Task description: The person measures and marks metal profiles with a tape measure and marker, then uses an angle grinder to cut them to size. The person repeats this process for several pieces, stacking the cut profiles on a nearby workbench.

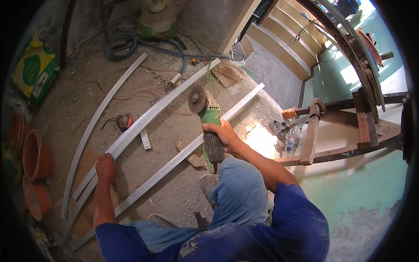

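My right hand (223, 133) grips the dark handle of a green angle grinder (208, 117), whose grey disc (196, 98) hangs just above a long curved patterned metal strip (150, 115). My left hand (105, 166) presses down on the near end of that same strip, on the dusty concrete floor. A second strip (179, 158) runs under the grinder's handle, and a third one (94, 122) lies further left. My knee in blue trousers (238, 187) is bent below the grinder.
Terracotta pots (36, 159) and a green-yellow sack (34, 70) stand at the left. A blue hose (131, 43) coils at the back. A small red tool (125, 121) lies between strips. A rusty metal frame (345, 126) and stairs (283, 35) are on the right.
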Motion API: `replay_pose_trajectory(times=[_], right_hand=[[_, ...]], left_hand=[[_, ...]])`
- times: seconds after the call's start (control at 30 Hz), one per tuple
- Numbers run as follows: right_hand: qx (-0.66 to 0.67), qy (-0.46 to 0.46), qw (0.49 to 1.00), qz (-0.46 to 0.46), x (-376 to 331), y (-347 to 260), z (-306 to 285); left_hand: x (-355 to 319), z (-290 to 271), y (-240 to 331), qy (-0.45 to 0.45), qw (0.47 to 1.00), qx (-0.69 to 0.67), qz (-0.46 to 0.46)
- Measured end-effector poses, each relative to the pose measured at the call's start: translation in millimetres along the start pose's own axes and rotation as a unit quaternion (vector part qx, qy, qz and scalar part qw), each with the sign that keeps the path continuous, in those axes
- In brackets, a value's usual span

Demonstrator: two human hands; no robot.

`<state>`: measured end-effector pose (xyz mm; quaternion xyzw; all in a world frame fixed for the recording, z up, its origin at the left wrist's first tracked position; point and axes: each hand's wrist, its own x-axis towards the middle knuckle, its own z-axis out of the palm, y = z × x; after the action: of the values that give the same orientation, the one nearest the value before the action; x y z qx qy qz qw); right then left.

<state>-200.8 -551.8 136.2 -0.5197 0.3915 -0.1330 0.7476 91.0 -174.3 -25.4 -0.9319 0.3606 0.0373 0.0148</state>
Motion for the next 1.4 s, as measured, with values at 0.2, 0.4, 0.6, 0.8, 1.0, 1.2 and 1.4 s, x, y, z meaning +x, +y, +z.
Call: replay_pose_trajectory(times=[0.2,0.4,0.6,0.8,1.0,1.2,1.4], right_hand=[[0.025,-0.004,1.000,0.007,-2,-2,1],[0.063,-0.008,0.998,0.027,-1,3,-10],[0.031,-0.017,0.999,-0.015,-7,-4,-4],[0.038,-0.009,0.998,-0.043,-17,-12,-5],[0.130,0.001,0.988,-0.078,-11,-10,-10],[0.179,0.011,0.947,-0.266,5,-24,-62],[0.222,0.050,0.884,-0.407,-7,-118,-115]], left_hand=[[-2,19,-8,-0.121,0.992,-0.019,0.014],[-26,-3,6,-0.082,0.987,-0.082,0.113],[12,4,-16,0.011,1.000,0.025,-0.013],[18,26,-10,0.029,0.993,0.110,-0.043],[18,33,-21,0.071,0.990,0.118,-0.033],[8,13,3,-0.006,0.996,0.020,-0.088],[11,34,-9,-0.008,0.994,0.036,-0.100]])
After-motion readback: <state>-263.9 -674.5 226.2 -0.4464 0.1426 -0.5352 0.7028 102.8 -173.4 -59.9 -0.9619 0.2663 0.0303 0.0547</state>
